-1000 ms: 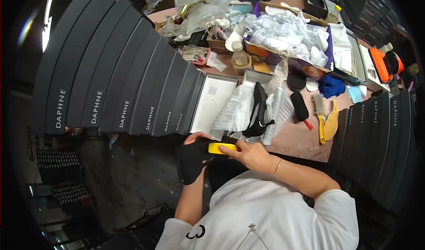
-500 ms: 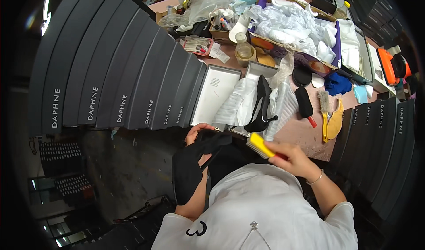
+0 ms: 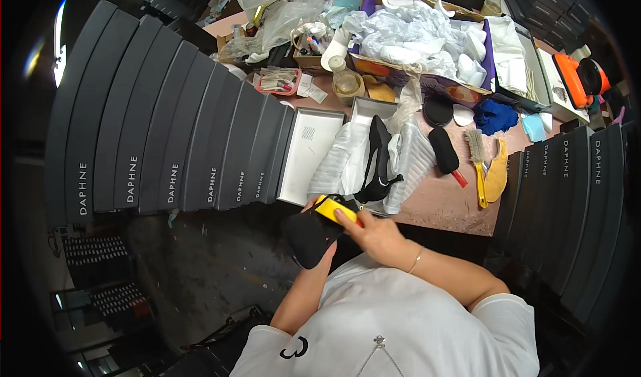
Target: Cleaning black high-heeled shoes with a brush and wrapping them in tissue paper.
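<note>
My left hand (image 3: 314,211) grips a black shoe (image 3: 312,237) held low in front of my chest, below the table edge. My right hand (image 3: 374,233) holds a yellow brush (image 3: 335,210) and presses it against the top of that shoe. A second black high-heeled shoe (image 3: 379,160) lies on white wrapping paper (image 3: 347,163) in an open shoebox just beyond my hands.
A long row of dark grey shoeboxes (image 3: 167,130) stands on the left and another stack (image 3: 574,197) on the right. A white box lid (image 3: 308,153), a black brush (image 3: 443,151), a yellow-handled brush (image 3: 478,163), blue cloth (image 3: 495,115), crumpled paper and plastic bags cover the brown table (image 3: 447,200).
My right hand swung the yellow brush out to the right over the shoe half a second ago and has come back left onto the shoe's top. The left hand kept holding the shoe.
</note>
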The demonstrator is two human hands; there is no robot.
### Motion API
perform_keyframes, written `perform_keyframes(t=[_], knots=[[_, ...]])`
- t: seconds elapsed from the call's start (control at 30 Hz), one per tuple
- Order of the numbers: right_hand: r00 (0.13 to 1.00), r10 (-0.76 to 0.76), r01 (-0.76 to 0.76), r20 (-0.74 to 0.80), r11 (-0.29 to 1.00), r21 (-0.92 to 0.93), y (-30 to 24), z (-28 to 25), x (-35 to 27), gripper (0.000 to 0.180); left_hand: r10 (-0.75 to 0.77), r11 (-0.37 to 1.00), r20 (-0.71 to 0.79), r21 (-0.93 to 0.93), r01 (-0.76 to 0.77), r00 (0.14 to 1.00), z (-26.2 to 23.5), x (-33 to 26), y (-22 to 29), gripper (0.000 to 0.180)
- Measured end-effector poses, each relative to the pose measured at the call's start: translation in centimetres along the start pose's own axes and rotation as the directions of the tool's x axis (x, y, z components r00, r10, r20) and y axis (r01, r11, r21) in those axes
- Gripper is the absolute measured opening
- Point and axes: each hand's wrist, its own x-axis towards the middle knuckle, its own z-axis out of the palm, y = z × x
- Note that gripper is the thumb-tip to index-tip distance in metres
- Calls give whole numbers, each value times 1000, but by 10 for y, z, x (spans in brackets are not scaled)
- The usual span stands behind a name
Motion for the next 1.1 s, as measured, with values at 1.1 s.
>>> perform_keyframes(t=[1.1], knots=[[914,-227,-254,335,323,912,40,-8,-1,39,165,948,84,260,-181,983,-17,20,34,22]])
